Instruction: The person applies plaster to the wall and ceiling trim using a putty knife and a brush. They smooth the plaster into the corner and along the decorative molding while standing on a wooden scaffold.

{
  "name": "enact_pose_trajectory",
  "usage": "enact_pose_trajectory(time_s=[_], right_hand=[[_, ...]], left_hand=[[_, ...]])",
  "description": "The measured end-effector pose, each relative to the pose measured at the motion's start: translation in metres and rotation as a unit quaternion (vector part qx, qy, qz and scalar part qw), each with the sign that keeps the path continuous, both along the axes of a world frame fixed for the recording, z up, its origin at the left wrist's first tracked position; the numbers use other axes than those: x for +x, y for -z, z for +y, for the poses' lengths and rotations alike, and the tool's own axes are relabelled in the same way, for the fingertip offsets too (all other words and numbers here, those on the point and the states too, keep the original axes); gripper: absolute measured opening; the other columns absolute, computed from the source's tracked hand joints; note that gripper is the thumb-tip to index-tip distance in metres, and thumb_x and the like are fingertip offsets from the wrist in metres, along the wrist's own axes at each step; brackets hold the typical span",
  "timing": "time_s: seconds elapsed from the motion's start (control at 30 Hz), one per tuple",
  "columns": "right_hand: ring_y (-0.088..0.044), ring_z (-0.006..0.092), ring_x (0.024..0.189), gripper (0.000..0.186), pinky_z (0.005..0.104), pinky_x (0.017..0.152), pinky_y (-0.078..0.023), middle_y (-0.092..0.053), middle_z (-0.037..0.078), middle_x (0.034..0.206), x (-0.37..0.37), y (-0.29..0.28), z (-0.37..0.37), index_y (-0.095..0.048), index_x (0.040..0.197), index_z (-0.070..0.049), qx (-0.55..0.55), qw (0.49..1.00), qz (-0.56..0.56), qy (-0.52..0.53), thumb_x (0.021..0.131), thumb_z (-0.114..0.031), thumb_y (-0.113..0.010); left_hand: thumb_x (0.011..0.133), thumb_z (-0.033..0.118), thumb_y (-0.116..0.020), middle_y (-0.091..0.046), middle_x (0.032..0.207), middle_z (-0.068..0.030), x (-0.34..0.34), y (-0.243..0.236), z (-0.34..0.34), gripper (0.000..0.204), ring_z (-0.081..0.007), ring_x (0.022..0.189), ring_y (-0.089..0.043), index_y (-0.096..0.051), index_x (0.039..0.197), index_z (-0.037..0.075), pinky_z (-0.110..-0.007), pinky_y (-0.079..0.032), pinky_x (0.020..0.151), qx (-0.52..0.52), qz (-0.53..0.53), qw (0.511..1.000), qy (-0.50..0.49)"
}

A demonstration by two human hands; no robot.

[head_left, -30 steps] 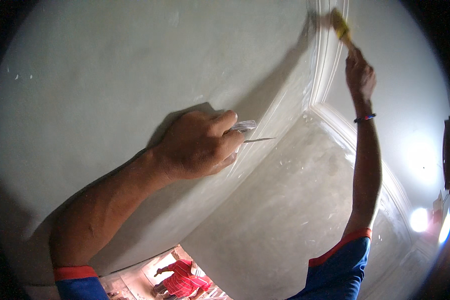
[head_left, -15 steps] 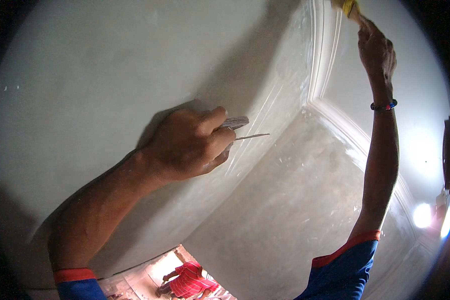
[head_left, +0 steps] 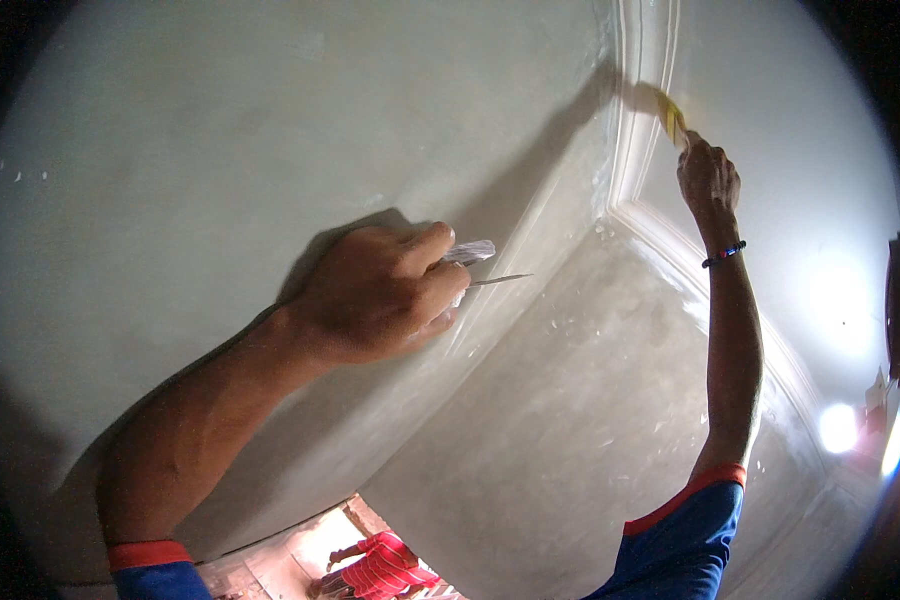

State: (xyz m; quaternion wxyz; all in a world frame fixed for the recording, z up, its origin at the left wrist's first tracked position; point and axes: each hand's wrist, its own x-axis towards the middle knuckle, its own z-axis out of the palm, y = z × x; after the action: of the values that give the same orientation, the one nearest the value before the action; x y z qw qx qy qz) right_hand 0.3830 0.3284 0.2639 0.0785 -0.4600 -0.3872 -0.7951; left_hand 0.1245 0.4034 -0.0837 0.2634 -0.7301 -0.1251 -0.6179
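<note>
My left hand (head_left: 380, 290) is closed on a thin flat metal tool (head_left: 500, 278) and a pale, streaked piece (head_left: 470, 252) that I cannot make out clearly, close against the grey wall (head_left: 220, 180). My right hand (head_left: 710, 180) is raised and closed on the handle of a yellow brush (head_left: 670, 115), whose blurred head is at the white moulding (head_left: 630, 150) where wall and ceiling meet. I cannot tell whether the bristles touch it. The brush casts a shadow across the moulding and wall.
The white ceiling (head_left: 790, 200) carries bright lights (head_left: 838, 428) and a dark fixture (head_left: 896, 310) at right. A second grey wall (head_left: 530, 420) meets the first at the corner. At the bottom, through an opening, a person in red (head_left: 380, 565) is bent over.
The brush in my right hand rose out toward the top edge half a second ago and is now lower, along the moulding. My left hand has shifted slightly left. The person in red has moved a little.
</note>
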Motion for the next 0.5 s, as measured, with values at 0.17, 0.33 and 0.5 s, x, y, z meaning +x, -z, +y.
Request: enact_pose_trajectory(time_s=[0.17,0.33,0.5], right_hand=[[-0.068,0.0266,0.069,0.022,0.0407,0.058,-0.056,-0.068,0.013,0.079,-0.038,0.000,-0.017,-0.064,0.109,-0.018,0.034,0.998,-0.047,-0.040,0.090,-0.022,-0.053],[-0.061,0.0182,0.056,0.023,0.0331,0.048,-0.050,-0.069,0.009,0.080,-0.117,0.006,-0.048,-0.062,0.113,-0.019,0.046,0.954,-0.154,-0.255,0.093,-0.020,-0.052],[-0.048,0.0023,0.044,0.028,0.0206,0.034,-0.038,-0.068,-0.002,0.071,-0.110,-0.015,-0.046,-0.060,0.121,-0.025,0.067,0.900,-0.308,-0.300,0.093,-0.029,-0.055]], left_hand=[[0.060,0.017,-0.079,-0.059,0.093,-0.0124,0.003,0.001,0.001,0.029,-0.0241,0.070,-0.063,-0.062,0.082,0.007,-0.037,-0.052,0.061,0.010,-0.007,1.000,0.013],[0.061,0.018,-0.078,-0.059,0.094,-0.0139,0.000,-0.001,0.000,0.030,-0.0258,0.070,-0.063,-0.063,0.083,0.005,-0.038,-0.052,0.063,-0.015,0.016,1.000,0.005],[0.061,0.019,-0.077,-0.058,0.092,-0.0130,0.001,0.002,0.003,0.030,-0.0249,0.068,-0.062,-0.063,0.083,0.005,-0.037,-0.052,0.060,0.009,-0.001,1.000,0.004]])
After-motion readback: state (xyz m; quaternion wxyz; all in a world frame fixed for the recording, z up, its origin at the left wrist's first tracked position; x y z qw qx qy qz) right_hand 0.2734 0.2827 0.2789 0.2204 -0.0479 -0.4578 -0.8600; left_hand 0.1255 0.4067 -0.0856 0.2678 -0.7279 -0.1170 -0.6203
